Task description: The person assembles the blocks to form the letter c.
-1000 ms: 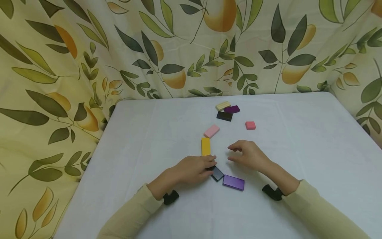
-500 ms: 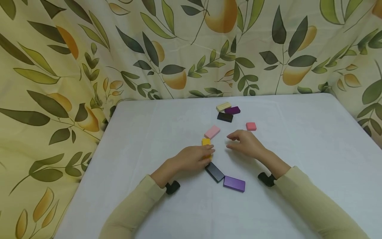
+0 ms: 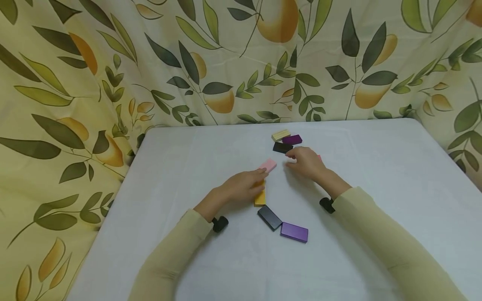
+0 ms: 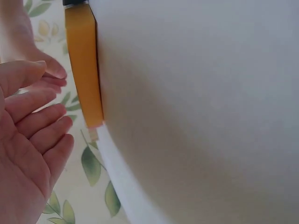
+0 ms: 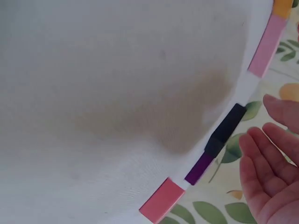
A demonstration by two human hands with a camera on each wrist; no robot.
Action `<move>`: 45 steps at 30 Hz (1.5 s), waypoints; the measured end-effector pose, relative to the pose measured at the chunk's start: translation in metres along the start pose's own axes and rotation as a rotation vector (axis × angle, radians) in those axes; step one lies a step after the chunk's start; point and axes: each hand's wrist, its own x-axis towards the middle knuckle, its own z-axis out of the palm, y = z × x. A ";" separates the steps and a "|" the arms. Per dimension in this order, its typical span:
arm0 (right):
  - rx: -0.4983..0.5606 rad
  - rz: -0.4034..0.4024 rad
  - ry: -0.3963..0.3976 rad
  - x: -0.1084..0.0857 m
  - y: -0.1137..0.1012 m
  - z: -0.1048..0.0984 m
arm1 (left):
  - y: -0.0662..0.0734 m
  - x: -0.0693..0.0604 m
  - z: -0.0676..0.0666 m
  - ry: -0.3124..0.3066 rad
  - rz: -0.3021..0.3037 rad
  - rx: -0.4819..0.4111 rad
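Spot yellow block (image 3: 260, 200) lying flat on white tabletop (image 3: 188, 167), partly under L hand (image 3: 244, 185). There w/ thumb + fingers apart, gripping nothing; can't tell if touching. Just off yellow block's far end, partly under the same fingertips: pink block (image 3: 270, 164).

Farther off, beyond and R of yellow block: R hand (image 3: 306, 163), w/ thumb + fingertips apart, holding nothing, right by black block (image 3: 281, 147); can't tell re contact. Past that, same direction from yellow block: plum block (image 3: 292, 139) and cream block (image 3: 280, 135). Well R of yellow block, mostly behind R hand in head view: coral block (image 5: 162, 200).

At yellow block's near end: dark grey block (image 3: 270, 218), then purple block (image 3: 294, 232).

Prob. light + stiff, maybe slick on smooth faces, unlikely to break; apt to slide if nudged. Best pinched across long narrow sides, mid-length, thumb vs. fingers; avoid ends, esp. on yellow block, w/ neighbours so close.
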 end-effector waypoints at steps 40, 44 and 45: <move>-0.270 -0.047 -0.080 0.049 0.012 0.002 | -0.009 0.040 -0.004 -0.083 -0.086 0.080; -0.271 -0.057 -0.081 0.046 0.012 0.003 | -0.010 0.040 -0.003 -0.088 -0.092 0.075; -0.272 -0.060 -0.079 0.046 0.012 0.003 | -0.010 0.040 -0.003 -0.089 -0.093 0.072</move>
